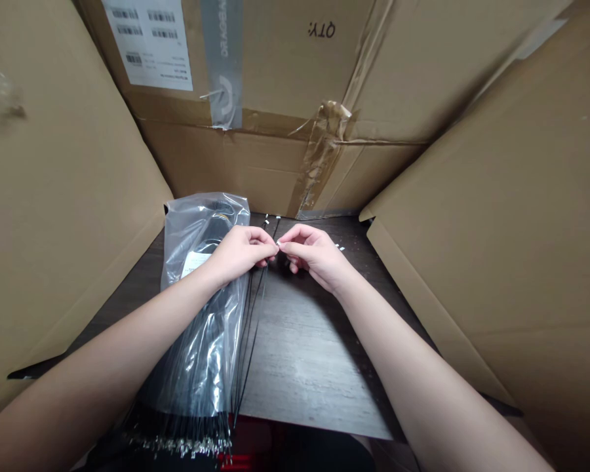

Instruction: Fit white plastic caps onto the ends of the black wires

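Note:
Both hands meet over the table, fingertips nearly touching. My left hand (238,254) is closed in a pinch at the end of a thin black wire; more wire trails down from beneath its fingers. Opposite it, my right hand (312,254) pinches a tiny white connector (278,244), mostly covered by the fingertips. Several black wires (248,341) run along the table beside a clear plastic bag (177,223). Inside the bag lies a thick bundle of black wires (196,367), with bare metal terminals (191,446) sticking out at the near end. My left forearm crosses above the bag.
Cardboard walls enclose the dark wood table (299,367): a taped box (265,170) behind, a left panel (54,196) and a right panel (496,249). Small white pieces (341,248) lie right of my right hand. Other white connectors (266,221) sit near the back box.

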`<state>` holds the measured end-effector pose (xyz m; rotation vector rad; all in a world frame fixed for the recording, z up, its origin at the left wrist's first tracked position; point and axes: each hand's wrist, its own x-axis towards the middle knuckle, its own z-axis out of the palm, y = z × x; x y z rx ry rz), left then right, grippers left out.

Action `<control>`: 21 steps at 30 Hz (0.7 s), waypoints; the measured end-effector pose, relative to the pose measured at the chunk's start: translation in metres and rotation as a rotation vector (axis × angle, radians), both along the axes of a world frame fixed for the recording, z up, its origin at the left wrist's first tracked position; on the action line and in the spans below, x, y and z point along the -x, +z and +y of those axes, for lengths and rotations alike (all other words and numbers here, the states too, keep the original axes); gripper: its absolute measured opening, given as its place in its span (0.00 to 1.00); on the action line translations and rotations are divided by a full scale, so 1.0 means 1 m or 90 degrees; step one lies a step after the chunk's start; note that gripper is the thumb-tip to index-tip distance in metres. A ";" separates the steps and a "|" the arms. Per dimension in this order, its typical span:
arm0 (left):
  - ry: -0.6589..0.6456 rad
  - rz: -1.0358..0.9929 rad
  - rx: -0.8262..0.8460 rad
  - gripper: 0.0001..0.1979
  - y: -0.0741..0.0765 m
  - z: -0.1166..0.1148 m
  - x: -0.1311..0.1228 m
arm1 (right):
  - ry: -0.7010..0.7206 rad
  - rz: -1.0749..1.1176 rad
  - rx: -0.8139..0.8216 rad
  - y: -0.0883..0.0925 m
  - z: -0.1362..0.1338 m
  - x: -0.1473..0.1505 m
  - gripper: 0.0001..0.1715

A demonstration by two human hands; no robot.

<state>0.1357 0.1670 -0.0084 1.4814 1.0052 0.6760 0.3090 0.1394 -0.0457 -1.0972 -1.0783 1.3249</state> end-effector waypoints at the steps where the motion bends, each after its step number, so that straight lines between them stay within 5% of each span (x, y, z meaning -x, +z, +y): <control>1: -0.001 -0.002 -0.001 0.03 -0.001 0.001 0.000 | -0.001 -0.001 -0.001 0.000 0.000 0.000 0.18; 21: -0.015 0.004 -0.015 0.02 -0.002 0.001 0.001 | 0.009 -0.003 -0.010 0.002 0.000 0.001 0.18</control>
